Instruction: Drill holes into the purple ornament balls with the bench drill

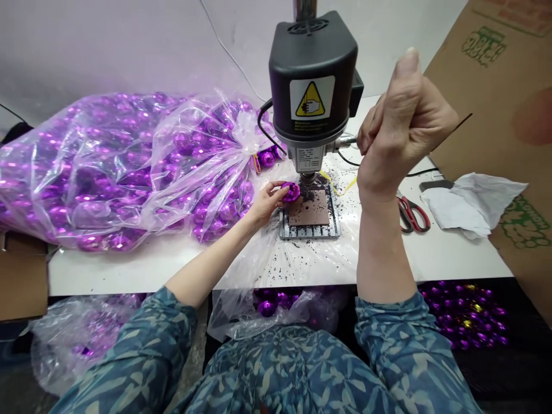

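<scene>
My left hand [266,202] pinches a shiny purple ball [291,191] and holds it at the left edge of the drill's base plate [309,221], just left of the spindle. My right hand [399,129] is raised at the right of the black bench drill [313,75], fingers wrapped round its thin metal feed lever [345,140], thumb pointing up. Dark shavings lie scattered round the base.
A big clear bag of purple balls [125,167] fills the table's left. Red-handled scissors [413,213] and a white cloth [472,201] lie at right, beside a cardboard box [509,115]. More purple balls [466,313] sit below the table edge, right and centre.
</scene>
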`<state>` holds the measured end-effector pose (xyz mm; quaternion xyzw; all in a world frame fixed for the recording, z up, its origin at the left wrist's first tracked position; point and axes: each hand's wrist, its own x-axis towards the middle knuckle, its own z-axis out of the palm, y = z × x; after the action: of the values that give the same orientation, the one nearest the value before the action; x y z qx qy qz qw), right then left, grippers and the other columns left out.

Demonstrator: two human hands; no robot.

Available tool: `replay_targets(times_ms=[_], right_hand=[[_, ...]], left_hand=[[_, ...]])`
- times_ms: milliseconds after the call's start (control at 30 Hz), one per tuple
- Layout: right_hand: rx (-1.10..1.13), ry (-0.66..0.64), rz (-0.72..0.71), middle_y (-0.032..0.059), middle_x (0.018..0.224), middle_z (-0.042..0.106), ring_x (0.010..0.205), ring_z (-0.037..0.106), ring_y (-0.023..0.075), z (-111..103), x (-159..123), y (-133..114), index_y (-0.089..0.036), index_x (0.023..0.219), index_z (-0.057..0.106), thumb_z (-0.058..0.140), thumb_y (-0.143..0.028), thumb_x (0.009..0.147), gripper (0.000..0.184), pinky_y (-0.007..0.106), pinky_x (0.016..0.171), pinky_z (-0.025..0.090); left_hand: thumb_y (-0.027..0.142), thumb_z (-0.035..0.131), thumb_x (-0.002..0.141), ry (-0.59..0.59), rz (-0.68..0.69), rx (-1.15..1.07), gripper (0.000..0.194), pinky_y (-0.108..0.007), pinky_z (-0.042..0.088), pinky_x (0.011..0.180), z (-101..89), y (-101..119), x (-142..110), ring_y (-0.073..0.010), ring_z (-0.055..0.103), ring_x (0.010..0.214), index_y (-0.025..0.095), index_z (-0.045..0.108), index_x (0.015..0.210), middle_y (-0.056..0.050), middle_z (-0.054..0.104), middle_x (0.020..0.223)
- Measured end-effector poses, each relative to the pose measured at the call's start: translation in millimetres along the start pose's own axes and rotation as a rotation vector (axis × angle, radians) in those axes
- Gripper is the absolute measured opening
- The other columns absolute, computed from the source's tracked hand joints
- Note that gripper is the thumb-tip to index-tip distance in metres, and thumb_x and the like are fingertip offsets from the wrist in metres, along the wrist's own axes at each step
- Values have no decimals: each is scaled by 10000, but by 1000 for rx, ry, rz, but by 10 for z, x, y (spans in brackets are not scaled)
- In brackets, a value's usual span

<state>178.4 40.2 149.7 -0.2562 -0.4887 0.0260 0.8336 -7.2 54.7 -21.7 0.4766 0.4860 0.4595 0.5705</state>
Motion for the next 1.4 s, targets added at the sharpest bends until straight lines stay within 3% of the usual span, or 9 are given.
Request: replay_targets(times_ms=[167,400,667,767,1067,1133,1200,1267,1400], right_hand=[[-105,-37,7,-53,438,280,365,299,90,-26,-16,-30,-249,537,288,452,-788,887,663,344,458,327],[-107,-24,-17,-69,433,282,371,284,66,-20,-29,7,-255,547,271,415,-791,904,660,322,452,307],[128,-28,-31,-77,429,317,361,253,51,-34,-27,-3,-231,517,324,612,-653,902,640,334,485,301],[19,-43,-21,-66,432,295,370,236,69,-30,-26,-35,-239,524,290,526,-720,898,654,353,505,308],[-22,-59,-29,-67,450,282,410,230,59,101,172,80,-245,518,268,469,-793,813,654,343,516,189],[-49,-80,-8,-67,465,275,437,212,60,142,245,133,-245,523,247,526,-641,912,622,336,533,186],[-63,-106,50,-67,463,249,447,189,63,176,305,157,-249,515,224,527,-314,1032,602,335,545,184],[-64,-106,105,-67,458,247,449,192,60,198,341,155,-248,506,226,446,-90,1041,600,332,550,180],[-75,-113,123,-65,481,270,463,230,54,206,341,147,-230,527,248,463,-145,1060,581,315,560,193]], left_hand=[[563,940,738,-40,115,78,603,-265,503,657,80,-116,-5,-157,695,773,197,656,1124,-20,757,849],[504,916,792,-147,140,132,565,-317,568,838,173,-107,-101,-172,736,889,181,664,1181,-54,788,974],[438,904,817,-9,129,236,485,-269,550,707,226,-152,-126,-147,690,774,169,698,1163,-41,758,917],[450,850,872,32,134,241,461,-245,509,666,194,-170,-147,-138,665,745,176,705,1212,-14,718,849],[431,799,913,4,205,329,461,-276,551,755,207,-147,-176,-155,674,823,195,721,1302,-62,755,1053],[406,794,919,9,247,380,436,-289,554,791,224,-156,-163,-162,668,845,196,730,1296,-64,753,1054],[393,782,934,8,289,439,404,-301,552,802,240,-173,-156,-170,662,857,203,739,1288,-65,747,1041],[388,770,951,4,322,502,386,-310,552,793,257,-195,-161,-174,658,855,208,738,1290,-67,739,1039],[385,789,937,-24,398,610,443,-326,573,807,309,-235,-213,-183,679,898,190,700,1325,-100,724,1161]])
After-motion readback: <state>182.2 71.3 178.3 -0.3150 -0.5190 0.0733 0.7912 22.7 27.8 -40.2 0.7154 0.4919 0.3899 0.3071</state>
